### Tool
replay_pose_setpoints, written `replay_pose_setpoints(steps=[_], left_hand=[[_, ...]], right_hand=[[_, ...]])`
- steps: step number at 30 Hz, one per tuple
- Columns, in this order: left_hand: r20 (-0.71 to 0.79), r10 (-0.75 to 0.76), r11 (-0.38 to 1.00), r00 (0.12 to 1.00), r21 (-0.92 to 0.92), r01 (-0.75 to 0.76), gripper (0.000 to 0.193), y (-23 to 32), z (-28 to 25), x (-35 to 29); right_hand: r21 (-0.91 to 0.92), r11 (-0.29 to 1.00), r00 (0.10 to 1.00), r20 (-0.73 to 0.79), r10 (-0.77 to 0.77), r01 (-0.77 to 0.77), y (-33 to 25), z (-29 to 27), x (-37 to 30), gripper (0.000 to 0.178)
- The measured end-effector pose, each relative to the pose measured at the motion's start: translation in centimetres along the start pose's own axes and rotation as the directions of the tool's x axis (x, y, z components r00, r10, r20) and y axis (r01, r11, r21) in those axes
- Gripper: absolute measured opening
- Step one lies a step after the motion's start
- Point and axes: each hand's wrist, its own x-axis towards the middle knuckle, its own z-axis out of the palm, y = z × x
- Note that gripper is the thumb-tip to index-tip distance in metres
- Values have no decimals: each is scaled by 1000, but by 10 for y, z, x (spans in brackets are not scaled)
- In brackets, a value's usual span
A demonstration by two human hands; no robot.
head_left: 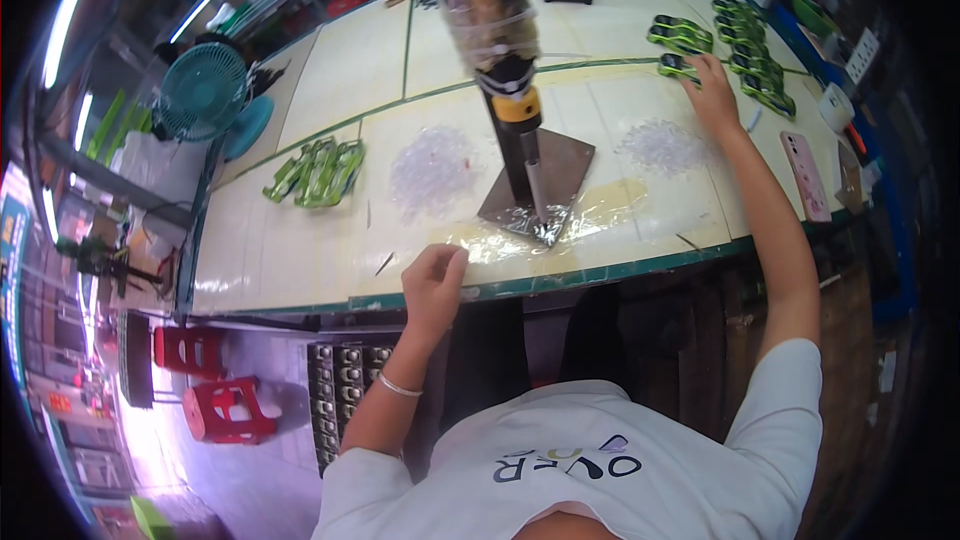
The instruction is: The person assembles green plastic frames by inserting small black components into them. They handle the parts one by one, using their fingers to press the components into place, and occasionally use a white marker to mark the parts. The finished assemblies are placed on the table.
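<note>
In the upper right, a green part (674, 64) lies at my nearer right hand (710, 92), long axis sloping sideways toward its fingertips; whether they grip it, I can't tell. My left hand (434, 278) curls mid-frame, its grip hidden.

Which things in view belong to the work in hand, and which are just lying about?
Likely part of the work:
green part at the right hand
left green pile
clear bits, two heaps
upright tool
metal plate

Probably just lying about:
phone
fan
red stools
</note>
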Motion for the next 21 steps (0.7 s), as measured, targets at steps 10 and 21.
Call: replay_pose_setpoints(steps=[10,21], left_hand=[[-36,284,316,958,947,-58,22,-51,-79,144],[-166,-10,992,986,122,30,17,4,-71,59]], right_hand=[[490,863,958,287,-27,-123,-103,-128,-113,19],[735,552,793,575,-200,-394,-202,-154,-177,22]])
